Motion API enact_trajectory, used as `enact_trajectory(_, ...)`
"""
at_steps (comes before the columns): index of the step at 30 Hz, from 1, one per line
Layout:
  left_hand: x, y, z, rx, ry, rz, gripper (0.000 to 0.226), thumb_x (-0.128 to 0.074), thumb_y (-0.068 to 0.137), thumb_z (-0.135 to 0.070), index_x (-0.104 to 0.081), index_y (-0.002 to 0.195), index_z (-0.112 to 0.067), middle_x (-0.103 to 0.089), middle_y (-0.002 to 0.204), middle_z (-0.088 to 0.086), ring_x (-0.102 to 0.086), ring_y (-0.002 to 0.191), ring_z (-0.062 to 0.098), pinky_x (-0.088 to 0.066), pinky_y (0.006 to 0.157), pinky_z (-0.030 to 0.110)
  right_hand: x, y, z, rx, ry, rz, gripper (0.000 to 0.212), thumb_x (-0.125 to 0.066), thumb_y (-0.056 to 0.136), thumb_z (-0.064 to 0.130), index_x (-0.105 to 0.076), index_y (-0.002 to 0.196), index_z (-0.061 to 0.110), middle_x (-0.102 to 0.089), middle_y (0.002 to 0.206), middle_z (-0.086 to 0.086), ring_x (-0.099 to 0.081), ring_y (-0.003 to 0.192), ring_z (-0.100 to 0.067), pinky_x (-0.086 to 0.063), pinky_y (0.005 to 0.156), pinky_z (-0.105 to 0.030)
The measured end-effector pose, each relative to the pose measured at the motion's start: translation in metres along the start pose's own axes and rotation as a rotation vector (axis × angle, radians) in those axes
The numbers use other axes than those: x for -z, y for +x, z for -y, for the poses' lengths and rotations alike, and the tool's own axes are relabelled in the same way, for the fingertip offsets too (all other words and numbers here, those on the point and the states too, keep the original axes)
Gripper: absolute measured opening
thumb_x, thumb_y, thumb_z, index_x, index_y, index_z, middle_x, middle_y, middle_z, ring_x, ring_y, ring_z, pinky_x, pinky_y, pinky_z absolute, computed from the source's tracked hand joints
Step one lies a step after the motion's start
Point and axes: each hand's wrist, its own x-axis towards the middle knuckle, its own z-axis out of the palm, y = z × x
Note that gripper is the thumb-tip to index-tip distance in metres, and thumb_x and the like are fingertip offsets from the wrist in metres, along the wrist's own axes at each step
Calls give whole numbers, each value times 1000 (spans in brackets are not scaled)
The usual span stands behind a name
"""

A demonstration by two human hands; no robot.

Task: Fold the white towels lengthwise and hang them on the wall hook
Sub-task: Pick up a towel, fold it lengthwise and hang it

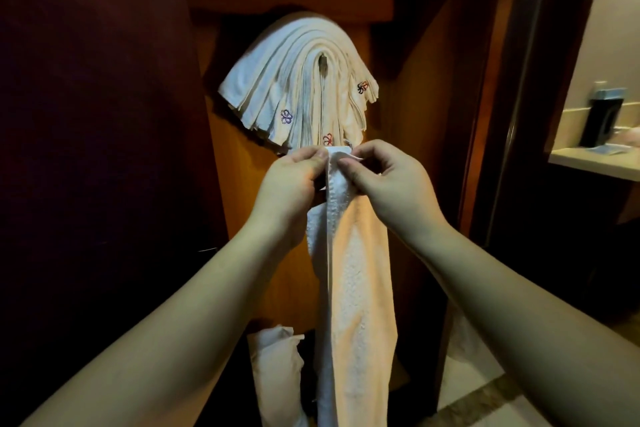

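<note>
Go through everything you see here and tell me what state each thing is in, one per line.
Held towel: folded lengthwise, hanging down, top edge pinched by both hands.
Left hand: grip closed on the towel's top.
Right hand: grip closed on the towel's top.
Hung towels: folded, draped in layers over the hook.

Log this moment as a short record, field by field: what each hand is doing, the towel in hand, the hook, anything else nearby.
left hand: left hand pinches the top edge of the held towel
right hand: right hand pinches the same edge, close beside the left
held towel: white towel, folded into a long narrow strip, hanging straight down from the hands
hook: hung towels draped in a thick stack, embroidered logos showing; the hook itself is mostly hidden
floor: another white towel low down, left of the held one
background: counter at right with a dark container
</note>
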Motion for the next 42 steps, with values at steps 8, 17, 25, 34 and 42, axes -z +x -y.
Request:
enact_trajectory(8,-1,-7,8,-129,259,114,23,-67,93,-15,-68,116,-9,-74,106,7,-71,101,21,-56,82,31,12,7,1,-157,55,44,9,-73,89,31,-71,85,22,-69,73,4,-63,64,-3,-49,54,-17)
enact_trajectory(17,10,-1,15,-57,333,93,14,-59,97,-11,-72,96,-15,-75,89,-2,-71,88,16,-59,76,30,54,27,-16,-339,-345,682,20,-72,87,40,-69,96,22,-66,69,3,-60,61,-9,-49,58,-24)
enact_trajectory(25,37,1,16,-42,354,36,13,-56,98,-7,-68,95,-10,-71,82,0,-68,75,11,-54,64,21,75,-2,-75,-646,-558,1059,16,-64,95,36,-67,108,26,-75,82,4,-70,71,-10,-55,74,-27)
enact_trajectory(34,72,-2,27,-125,344,-86,18,-53,100,-9,-65,93,-20,-68,82,-5,-63,74,11,-52,64,25,100,-7,-57,-147,-405,340,11,-57,98,32,-59,91,24,-61,87,8,-56,79,-5,-44,69,-25)
enact_trajectory(42,52,-13,45,-202,283,-143,20,-50,102,-10,-65,95,-22,-67,88,0,-64,78,11,-55,66,27,65,-38,-83,-135,-176,-130,8,-52,100,13,-50,99,20,-54,89,11,-52,78,12,-38,67,-4)
